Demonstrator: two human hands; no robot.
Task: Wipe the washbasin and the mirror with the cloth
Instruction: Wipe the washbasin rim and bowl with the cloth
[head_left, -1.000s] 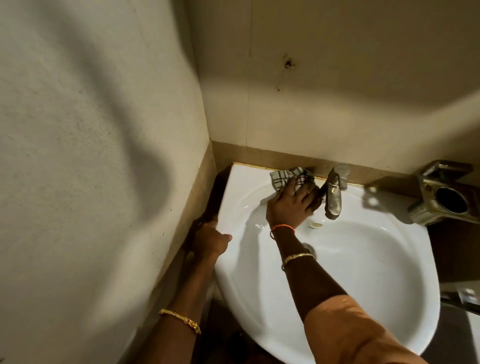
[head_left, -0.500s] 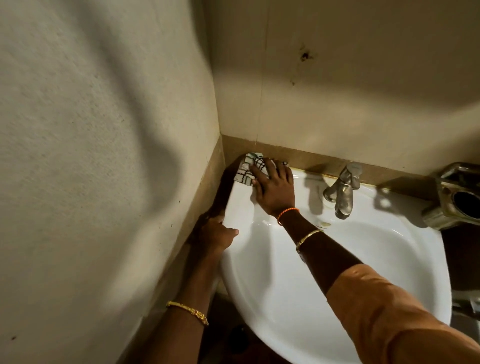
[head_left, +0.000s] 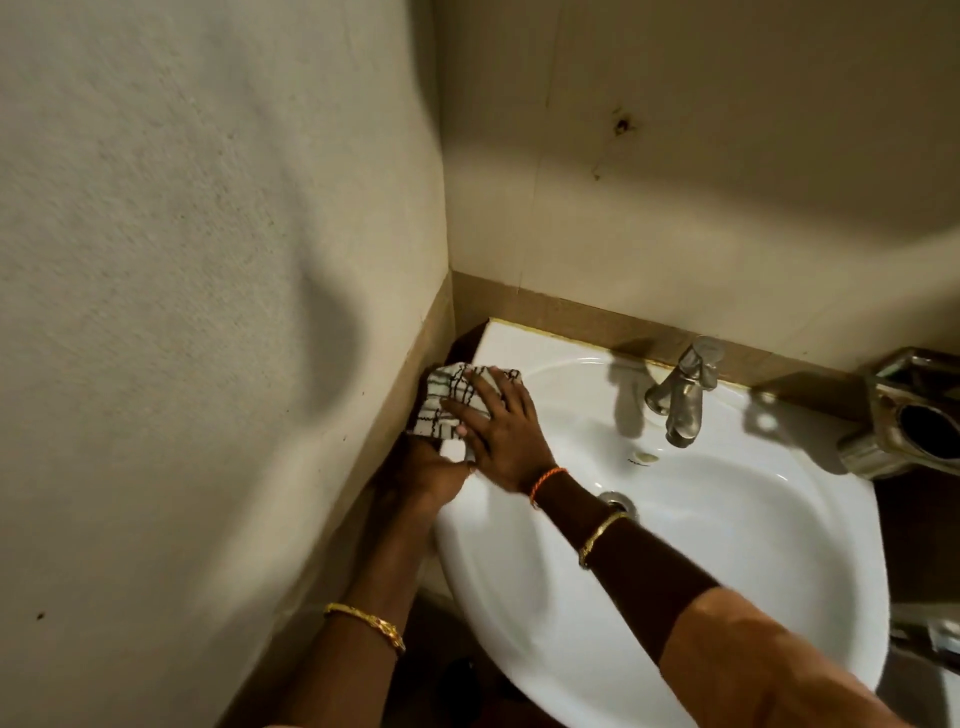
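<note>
Orange sleeve (head_left: 769, 670), orange thread (head_left: 545, 479) and gold bangle (head_left: 600, 535) on right wrist, gold bracelet (head_left: 366, 623) on left

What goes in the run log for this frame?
phase: wiping rim | right hand: presses cloth on washbasin left rim | left hand: rests on rim

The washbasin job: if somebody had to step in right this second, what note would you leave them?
Right hand: fingers spread flat, pressing the checked cloth onto the left rim of the washbasin, near the side wall.
Left hand: at the basin's left edge just below the cloth; whether it grips the rim cannot be told.
Tap stands at the back rim, apart from the cloth.
Done: cannot be judged from this view; the wipe is now on the left rim.
Left: the rest of the basin, and the mirror, which is not in view.
</note>
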